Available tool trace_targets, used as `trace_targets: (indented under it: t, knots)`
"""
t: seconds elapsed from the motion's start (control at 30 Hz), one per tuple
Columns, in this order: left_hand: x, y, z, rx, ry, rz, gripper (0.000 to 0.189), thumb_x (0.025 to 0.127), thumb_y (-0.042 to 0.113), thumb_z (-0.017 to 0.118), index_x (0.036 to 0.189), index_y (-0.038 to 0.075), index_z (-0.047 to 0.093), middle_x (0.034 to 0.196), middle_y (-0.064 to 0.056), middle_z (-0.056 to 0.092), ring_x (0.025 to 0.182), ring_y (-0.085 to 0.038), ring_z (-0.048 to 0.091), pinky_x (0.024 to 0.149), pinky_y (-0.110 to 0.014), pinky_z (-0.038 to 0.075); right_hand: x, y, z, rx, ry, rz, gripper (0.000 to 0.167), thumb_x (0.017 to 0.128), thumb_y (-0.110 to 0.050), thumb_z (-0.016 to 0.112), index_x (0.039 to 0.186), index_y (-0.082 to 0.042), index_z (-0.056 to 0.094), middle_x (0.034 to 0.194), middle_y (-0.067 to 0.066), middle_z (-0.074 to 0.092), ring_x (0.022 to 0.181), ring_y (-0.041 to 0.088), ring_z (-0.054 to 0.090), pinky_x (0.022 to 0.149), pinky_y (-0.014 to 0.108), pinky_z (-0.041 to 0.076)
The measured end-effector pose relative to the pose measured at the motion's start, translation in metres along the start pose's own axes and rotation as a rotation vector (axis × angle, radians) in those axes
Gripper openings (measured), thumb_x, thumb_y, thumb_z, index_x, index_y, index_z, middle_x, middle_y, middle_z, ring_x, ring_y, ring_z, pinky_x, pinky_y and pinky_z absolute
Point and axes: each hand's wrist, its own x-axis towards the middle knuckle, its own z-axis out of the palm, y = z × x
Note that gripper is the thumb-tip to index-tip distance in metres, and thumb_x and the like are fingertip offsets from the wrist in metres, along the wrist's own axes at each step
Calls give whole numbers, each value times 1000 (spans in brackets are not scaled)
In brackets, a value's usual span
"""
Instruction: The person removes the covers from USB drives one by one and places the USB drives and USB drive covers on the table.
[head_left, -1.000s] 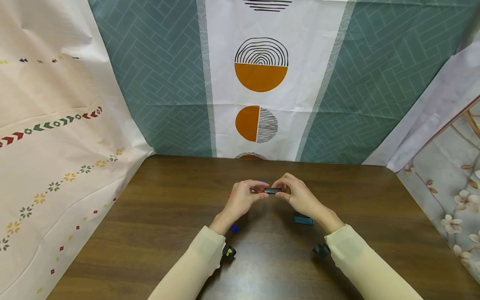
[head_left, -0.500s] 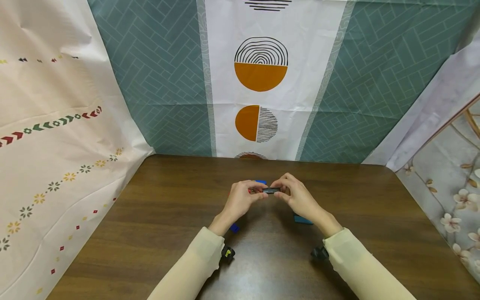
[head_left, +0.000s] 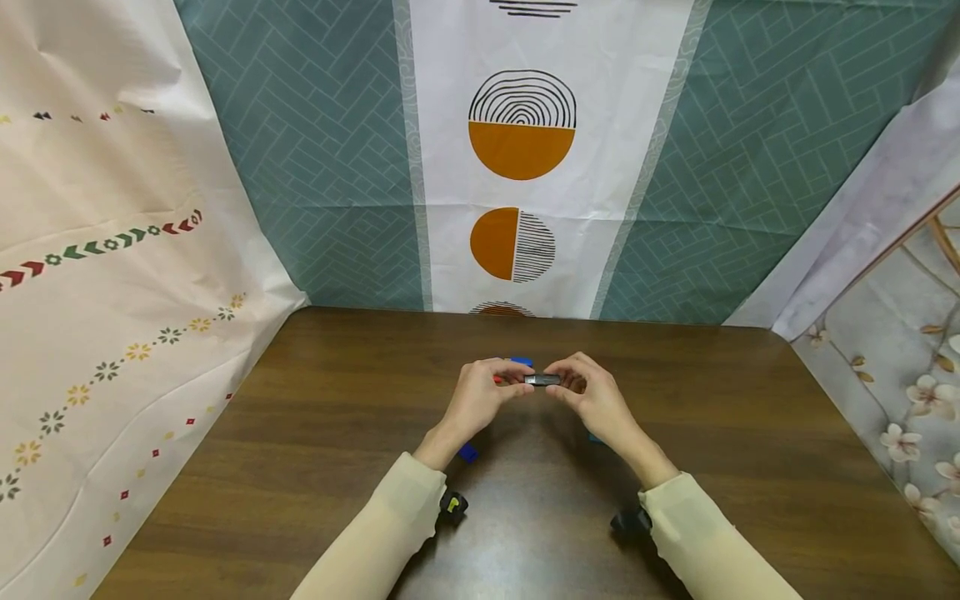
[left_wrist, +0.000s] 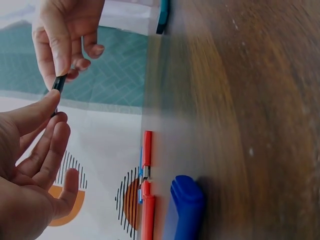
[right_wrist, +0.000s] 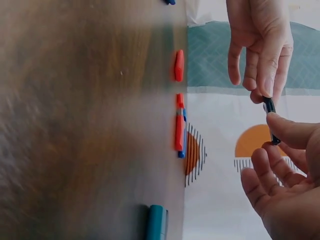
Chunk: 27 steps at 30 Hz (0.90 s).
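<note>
Right hand [head_left: 598, 397] and its forearm have shifted slightly toward the wearer since the previous frame, hiding more of the teal box [right_wrist: 157, 222]; left hand [head_left: 476, 396] nearly unmoved. Each hand pinches one end of the black stick [head_left: 542, 380] between thumb and fingertip, other fingers loosely bent. Stick held above the table [head_left: 300, 433], apart from its surface; a strip of wood separates it from the back edge. Wood stretches outward from both forearms. Red pieces [right_wrist: 179, 132] and blue case [left_wrist: 187, 207] lie beyond the left hand.
</note>
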Motion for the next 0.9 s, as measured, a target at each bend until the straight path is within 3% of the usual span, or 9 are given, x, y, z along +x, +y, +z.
trace_targets:
  t: [0.23, 0.47, 0.9]
  knots:
    - [0, 2, 2, -5, -12, 7, 20, 89, 15, 83, 109, 12, 82, 96, 1, 77, 86, -16, 71, 74, -25, 57, -6, -3, 0, 48, 26, 59, 20, 91, -4, 80, 111, -4, 74, 98, 10, 63, 85, 22, 58, 74, 27, 49]
    - [-1, 2, 7, -11, -23, 25, 20, 88, 13, 84, 107, 10, 82, 88, 4, 75, 84, -14, 68, 68, -25, 54, -10, 4, -1, 48, 43, 58, 19, 91, -5, 80, 110, -3, 75, 98, 12, 63, 83, 18, 58, 75, 25, 50]
    - [2, -1, 11, 5, -33, 24, 21, 88, 17, 83, 108, 9, 82, 88, 4, 76, 82, -11, 68, 72, -25, 56, -10, 11, -3, 57, 57, 38, 16, 91, -8, 81, 107, -7, 78, 100, 8, 65, 83, 20, 59, 72, 28, 52]
